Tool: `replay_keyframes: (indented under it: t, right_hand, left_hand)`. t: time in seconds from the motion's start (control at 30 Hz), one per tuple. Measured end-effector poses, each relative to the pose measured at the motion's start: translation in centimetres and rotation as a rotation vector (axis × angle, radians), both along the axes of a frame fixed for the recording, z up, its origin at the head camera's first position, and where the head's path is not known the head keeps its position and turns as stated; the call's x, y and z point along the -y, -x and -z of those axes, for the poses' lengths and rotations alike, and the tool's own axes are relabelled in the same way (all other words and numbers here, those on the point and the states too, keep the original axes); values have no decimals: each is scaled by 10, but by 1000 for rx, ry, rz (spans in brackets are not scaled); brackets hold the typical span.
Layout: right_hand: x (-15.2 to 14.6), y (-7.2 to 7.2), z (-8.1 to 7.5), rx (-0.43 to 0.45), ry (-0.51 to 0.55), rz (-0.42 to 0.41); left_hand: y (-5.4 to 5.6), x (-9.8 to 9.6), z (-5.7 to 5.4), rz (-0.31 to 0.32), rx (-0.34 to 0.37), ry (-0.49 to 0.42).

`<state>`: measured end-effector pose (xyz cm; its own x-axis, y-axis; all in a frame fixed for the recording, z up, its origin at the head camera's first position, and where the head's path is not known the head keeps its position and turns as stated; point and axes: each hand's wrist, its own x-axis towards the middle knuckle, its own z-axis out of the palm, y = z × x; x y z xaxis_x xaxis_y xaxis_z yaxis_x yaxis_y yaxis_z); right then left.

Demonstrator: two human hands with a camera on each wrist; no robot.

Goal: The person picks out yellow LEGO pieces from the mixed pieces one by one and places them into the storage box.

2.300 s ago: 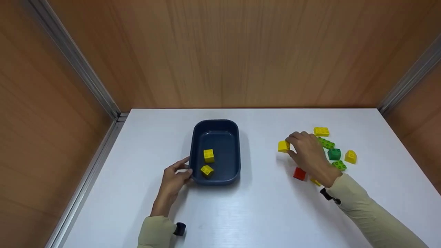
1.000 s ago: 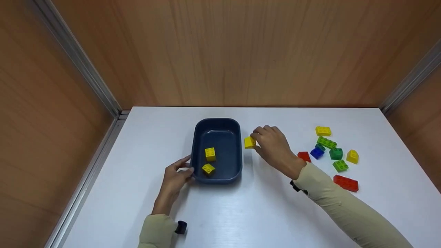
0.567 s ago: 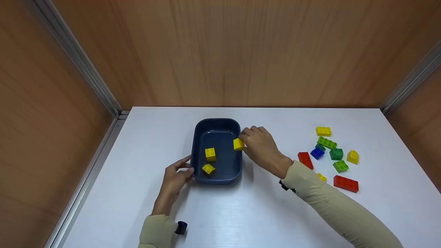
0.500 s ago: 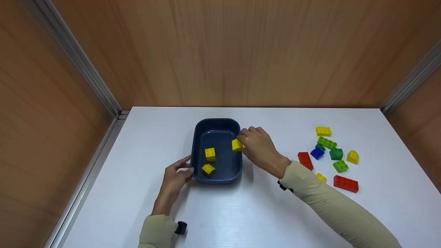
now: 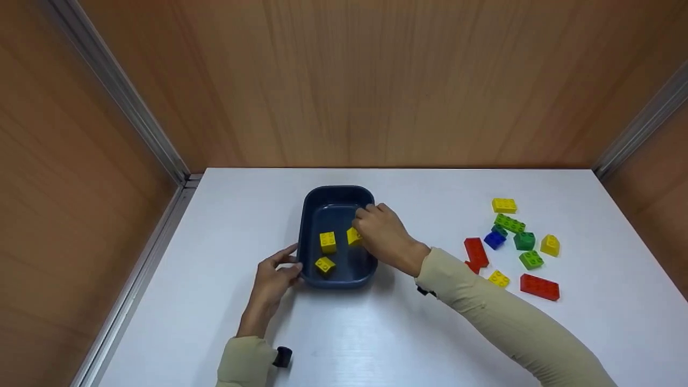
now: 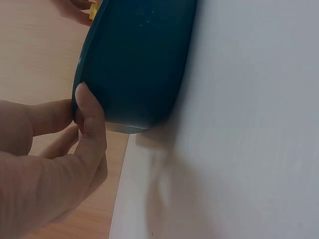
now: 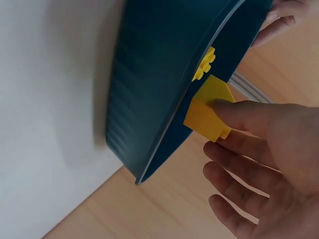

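Observation:
My right hand [image 5: 384,235] pinches a yellow toy brick [image 7: 209,109] with a sloped side between thumb and forefinger. That brick is over the right half of a dark blue tray [image 5: 342,282], partly below rim height in the head view. Inside the tray lie two other yellow bricks, an upper one [image 5: 327,242] and a lower one [image 5: 324,264]. At the tray's near left corner, my left hand [image 5: 273,279] grips the rim, its thumb on one side of the wall and fingers on the other, as the left wrist view shows.
Loose bricks lie on the white table [image 5: 430,333] to the right: a long red brick [image 5: 539,287], another red brick [image 5: 477,252], a blue brick [image 5: 495,239], and several green and yellow ones. A wooden panel [image 5: 344,86] stands behind the table.
My right hand has carried the yellow brick leftward from the loose bricks, across the tray's right rim and in over the tray. The left hand has kept its grip on the rim.

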<state>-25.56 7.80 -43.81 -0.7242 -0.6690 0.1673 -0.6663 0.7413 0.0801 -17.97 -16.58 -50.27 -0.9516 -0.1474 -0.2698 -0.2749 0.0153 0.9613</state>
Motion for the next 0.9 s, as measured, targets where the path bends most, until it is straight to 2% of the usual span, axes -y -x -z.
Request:
replay_keyframes:
  t: [0.17,0.57,0.9]
  right_hand:
    - [9,1,3,54,-66,-19]
    - [29,6,3,168,-112,-62]
    - [42,10,3,222,-185,-32]
  left_hand:
    - [-1,0,0,4,4,-1]
    - [-1,0,1,7,-7,-20]
    - [-2,0,0,7,-7,-10]
